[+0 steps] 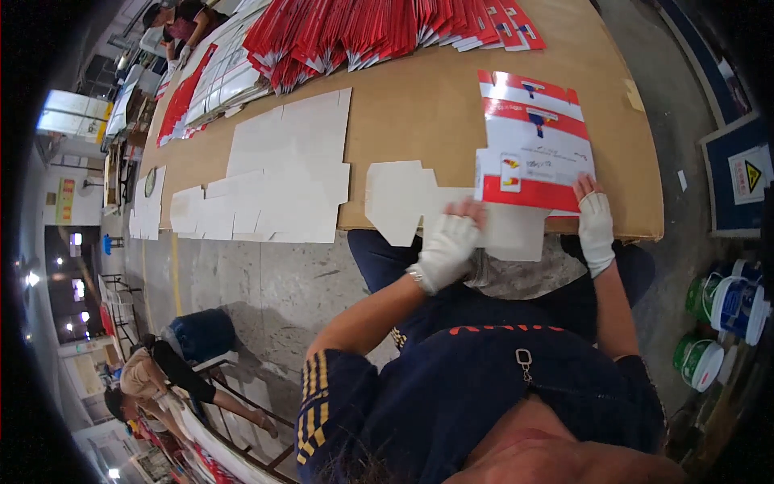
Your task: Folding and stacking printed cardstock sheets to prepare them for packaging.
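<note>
A flat red-and-white printed carton blank (pixel 536 149) lies at the right of the cardboard-topped table, close to its front edge. My right hand (pixel 595 224), in a white fingerless-tipped glove, pinches the lower right corner of that blank. At the lower left edge of the print is my left hand (pixel 448 248), also gloved, its fingers smeared and partly bent over plain white card. This plain card (pixel 395 198) reaches out to the left and sticks out below the print over the table edge; whether it is joined to the printed blank, I cannot tell.
Across the table (pixel 419 105) a fanned row of red carton blanks (pixel 355 32) lies at the far side. More white blanks (pixel 290 161) rest to the left. Buckets (pixel 700 363) stand on the floor at right. Other people (pixel 149 379) work at the left.
</note>
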Demonstrator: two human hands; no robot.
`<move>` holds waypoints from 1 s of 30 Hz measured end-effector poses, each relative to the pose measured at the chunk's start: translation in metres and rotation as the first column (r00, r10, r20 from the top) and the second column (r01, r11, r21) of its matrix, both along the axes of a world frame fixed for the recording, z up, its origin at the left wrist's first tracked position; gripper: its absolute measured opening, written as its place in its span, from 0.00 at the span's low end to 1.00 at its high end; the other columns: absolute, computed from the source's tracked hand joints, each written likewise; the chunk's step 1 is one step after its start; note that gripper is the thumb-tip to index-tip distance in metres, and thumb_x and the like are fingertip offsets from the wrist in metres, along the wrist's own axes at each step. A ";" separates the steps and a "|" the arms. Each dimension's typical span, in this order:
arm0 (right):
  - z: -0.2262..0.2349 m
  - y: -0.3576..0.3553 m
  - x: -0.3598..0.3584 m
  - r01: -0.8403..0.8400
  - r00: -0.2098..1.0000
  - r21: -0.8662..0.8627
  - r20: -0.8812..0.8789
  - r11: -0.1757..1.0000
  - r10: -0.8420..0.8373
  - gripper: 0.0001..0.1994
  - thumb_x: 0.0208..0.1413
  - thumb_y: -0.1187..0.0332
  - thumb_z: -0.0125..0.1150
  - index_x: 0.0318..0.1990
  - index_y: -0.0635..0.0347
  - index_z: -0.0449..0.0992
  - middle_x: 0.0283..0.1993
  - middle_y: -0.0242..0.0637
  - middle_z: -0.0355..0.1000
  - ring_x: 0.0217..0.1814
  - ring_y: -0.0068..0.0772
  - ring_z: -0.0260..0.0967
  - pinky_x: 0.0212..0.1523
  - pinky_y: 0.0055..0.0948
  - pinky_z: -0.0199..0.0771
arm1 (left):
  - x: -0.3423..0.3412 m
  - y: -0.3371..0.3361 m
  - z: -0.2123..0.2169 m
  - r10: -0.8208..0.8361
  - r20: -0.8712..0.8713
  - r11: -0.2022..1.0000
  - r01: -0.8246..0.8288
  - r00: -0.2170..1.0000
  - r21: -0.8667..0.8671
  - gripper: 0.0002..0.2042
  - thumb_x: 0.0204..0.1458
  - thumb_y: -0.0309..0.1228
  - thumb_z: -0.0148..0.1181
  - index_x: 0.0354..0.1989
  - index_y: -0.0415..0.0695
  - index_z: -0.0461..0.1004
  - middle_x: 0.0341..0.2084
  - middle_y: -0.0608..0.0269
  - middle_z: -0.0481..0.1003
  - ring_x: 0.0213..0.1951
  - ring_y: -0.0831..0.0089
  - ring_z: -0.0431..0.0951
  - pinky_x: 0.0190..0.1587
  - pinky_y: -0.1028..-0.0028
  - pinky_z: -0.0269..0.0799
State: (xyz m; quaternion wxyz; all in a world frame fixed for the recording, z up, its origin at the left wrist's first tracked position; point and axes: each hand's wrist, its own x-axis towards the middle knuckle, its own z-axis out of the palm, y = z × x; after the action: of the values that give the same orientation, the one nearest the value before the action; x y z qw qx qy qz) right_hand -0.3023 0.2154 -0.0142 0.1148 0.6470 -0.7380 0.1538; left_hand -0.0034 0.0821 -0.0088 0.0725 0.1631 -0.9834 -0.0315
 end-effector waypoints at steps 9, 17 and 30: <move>0.000 -0.001 -0.018 0.016 0.968 -0.031 0.251 0.999 -0.008 0.27 0.52 0.80 0.42 0.62 0.59 0.63 0.63 0.42 0.61 0.66 0.43 0.57 0.66 0.39 0.54 | 0.039 -0.068 0.003 0.192 -0.338 0.887 -0.016 0.921 0.461 0.06 0.39 0.22 0.59 0.28 0.41 0.76 0.31 0.57 0.73 0.35 0.58 0.73 0.40 0.63 0.72; 0.025 -0.004 0.009 -0.114 0.977 0.148 0.199 0.982 0.083 0.36 0.38 0.78 0.52 0.63 0.59 0.60 0.67 0.48 0.54 0.71 0.51 0.46 0.69 0.46 0.43 | -0.009 -0.058 0.003 0.345 -0.204 0.937 -0.324 0.916 0.127 0.21 0.42 0.35 0.62 0.47 0.44 0.72 0.45 0.55 0.70 0.48 0.58 0.68 0.48 0.59 0.64; 0.026 -0.030 0.062 -0.291 0.955 0.246 0.130 0.924 0.267 0.30 0.47 0.56 0.59 0.60 0.51 0.66 0.67 0.37 0.57 0.71 0.42 0.47 0.69 0.55 0.36 | 0.095 -0.074 0.011 0.280 0.181 0.933 -0.223 0.943 -0.283 0.48 0.39 0.41 0.70 0.66 0.38 0.48 0.67 0.44 0.47 0.69 0.52 0.43 0.66 0.46 0.37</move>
State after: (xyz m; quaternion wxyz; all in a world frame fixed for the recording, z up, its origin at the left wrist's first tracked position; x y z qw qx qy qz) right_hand -0.2407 0.1855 0.0123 -0.0297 0.7470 -0.6567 0.0995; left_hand 0.0913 0.0084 0.0023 -0.0118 0.2797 -0.9519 0.1244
